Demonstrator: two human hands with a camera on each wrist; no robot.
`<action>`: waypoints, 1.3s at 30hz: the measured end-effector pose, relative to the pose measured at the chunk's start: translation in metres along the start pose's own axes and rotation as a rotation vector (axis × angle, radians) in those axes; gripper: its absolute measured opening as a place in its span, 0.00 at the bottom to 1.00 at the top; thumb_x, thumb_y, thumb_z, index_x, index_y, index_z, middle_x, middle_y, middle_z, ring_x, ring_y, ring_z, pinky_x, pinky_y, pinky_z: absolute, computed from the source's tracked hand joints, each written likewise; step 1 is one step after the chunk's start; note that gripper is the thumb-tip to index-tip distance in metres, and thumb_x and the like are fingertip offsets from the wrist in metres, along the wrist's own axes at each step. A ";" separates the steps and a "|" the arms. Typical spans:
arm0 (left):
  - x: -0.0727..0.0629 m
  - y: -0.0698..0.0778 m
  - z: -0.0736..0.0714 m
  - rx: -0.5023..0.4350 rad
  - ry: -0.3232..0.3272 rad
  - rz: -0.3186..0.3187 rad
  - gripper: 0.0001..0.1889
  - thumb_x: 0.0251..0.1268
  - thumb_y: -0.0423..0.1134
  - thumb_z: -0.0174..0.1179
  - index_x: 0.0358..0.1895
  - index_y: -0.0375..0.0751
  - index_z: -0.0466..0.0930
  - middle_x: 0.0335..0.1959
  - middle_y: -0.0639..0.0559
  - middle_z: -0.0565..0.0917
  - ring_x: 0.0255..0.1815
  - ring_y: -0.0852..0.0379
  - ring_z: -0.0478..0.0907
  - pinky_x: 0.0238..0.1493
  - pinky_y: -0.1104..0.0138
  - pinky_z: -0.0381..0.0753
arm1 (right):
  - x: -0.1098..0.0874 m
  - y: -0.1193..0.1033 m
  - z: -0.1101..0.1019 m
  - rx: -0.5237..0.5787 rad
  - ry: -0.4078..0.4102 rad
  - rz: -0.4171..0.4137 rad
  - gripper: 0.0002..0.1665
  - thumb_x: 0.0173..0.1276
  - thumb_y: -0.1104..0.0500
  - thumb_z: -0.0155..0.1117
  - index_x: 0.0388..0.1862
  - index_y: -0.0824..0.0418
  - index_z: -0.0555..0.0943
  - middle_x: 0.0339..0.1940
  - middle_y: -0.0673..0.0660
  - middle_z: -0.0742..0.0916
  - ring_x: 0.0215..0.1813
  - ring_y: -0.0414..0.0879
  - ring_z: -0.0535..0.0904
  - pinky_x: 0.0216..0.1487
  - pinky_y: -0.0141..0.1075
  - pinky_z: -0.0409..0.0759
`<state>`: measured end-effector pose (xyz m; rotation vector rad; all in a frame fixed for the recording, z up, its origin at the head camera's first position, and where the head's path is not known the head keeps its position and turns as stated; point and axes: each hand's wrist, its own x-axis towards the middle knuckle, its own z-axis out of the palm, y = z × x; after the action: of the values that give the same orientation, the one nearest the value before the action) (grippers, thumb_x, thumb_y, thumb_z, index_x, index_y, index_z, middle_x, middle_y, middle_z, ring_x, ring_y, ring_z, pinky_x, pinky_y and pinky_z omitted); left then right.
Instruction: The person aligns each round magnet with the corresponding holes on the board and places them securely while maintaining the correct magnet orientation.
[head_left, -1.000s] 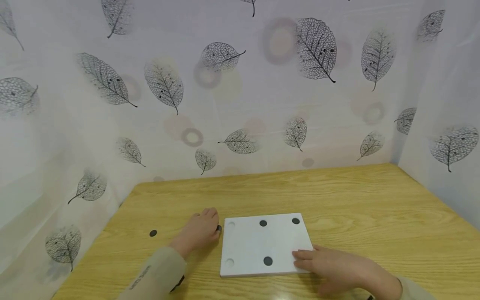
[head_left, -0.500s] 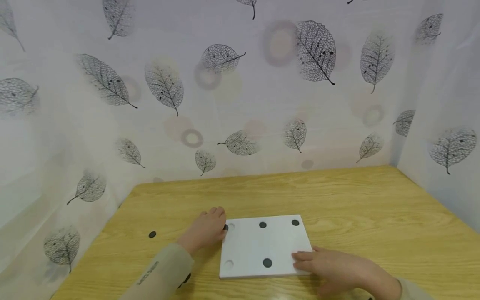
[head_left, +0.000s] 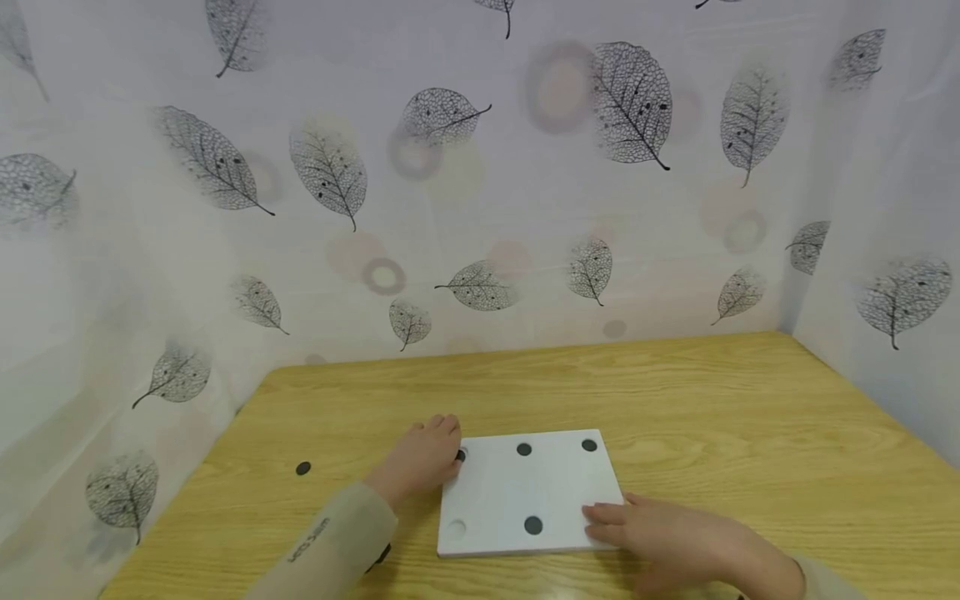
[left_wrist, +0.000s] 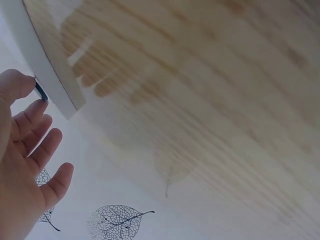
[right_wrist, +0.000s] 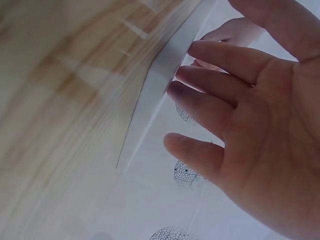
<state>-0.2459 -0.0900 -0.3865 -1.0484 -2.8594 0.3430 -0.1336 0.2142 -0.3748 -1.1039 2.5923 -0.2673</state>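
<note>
A white rectangular board with round recesses lies flat on the table. Three dark discs sit in it: one far middle, one far right, one near middle. Between thumb and index finger my left hand pinches another dark disc, tilted at the far left recess. The near left recess holds nothing. My right hand rests on the board's near right edge with its fingers extended, hiding that corner's surface.
On the wooden table, left of my left hand, lies a loose dark disc. A white curtain printed with leaves surrounds the table at the back and sides.
My left hand has moved right with the pinched disc, from beside the board to over its far left recess. The right hand has stayed in place on the board.
</note>
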 end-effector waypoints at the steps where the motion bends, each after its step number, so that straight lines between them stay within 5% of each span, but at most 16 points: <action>1: 0.000 0.000 0.000 0.001 -0.002 -0.003 0.23 0.60 0.47 0.53 0.52 0.32 0.71 0.49 0.46 0.70 0.47 0.51 0.68 0.43 0.56 0.72 | 0.000 0.000 0.001 -0.009 0.005 0.003 0.35 0.50 0.53 0.67 0.60 0.52 0.69 0.62 0.51 0.69 0.60 0.48 0.66 0.56 0.46 0.65; 11: 0.003 -0.003 0.002 0.002 -0.023 -0.004 0.22 0.60 0.46 0.54 0.51 0.34 0.72 0.49 0.47 0.70 0.46 0.52 0.68 0.42 0.57 0.72 | -0.002 -0.005 0.008 -0.109 -0.001 0.059 0.33 0.57 0.44 0.59 0.62 0.49 0.67 0.62 0.46 0.69 0.59 0.54 0.67 0.53 0.48 0.68; 21: 0.006 -0.004 0.002 -0.018 -0.041 0.005 0.21 0.60 0.46 0.53 0.51 0.34 0.72 0.50 0.47 0.71 0.48 0.52 0.68 0.44 0.57 0.72 | 0.001 -0.003 0.012 -0.267 0.035 -0.053 0.33 0.55 0.50 0.62 0.60 0.55 0.69 0.60 0.51 0.72 0.58 0.45 0.68 0.53 0.46 0.68; 34: 0.006 -0.004 -0.001 -0.060 -0.034 0.013 0.17 0.60 0.44 0.53 0.47 0.35 0.74 0.49 0.47 0.71 0.47 0.52 0.68 0.43 0.58 0.73 | -0.001 0.001 0.011 -0.306 0.063 -0.109 0.35 0.53 0.48 0.63 0.60 0.56 0.69 0.60 0.52 0.72 0.58 0.44 0.68 0.52 0.45 0.69; 39: 0.007 -0.004 -0.001 -0.057 -0.038 0.016 0.18 0.60 0.45 0.53 0.47 0.35 0.74 0.49 0.47 0.71 0.46 0.53 0.68 0.43 0.59 0.73 | 0.000 -0.001 0.011 -0.239 0.035 -0.053 0.34 0.55 0.47 0.61 0.60 0.54 0.69 0.60 0.50 0.71 0.58 0.45 0.68 0.53 0.46 0.68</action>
<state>-0.2531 -0.0884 -0.3846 -1.0867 -2.9123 0.2874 -0.1288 0.2135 -0.3852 -1.2586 2.6813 0.0138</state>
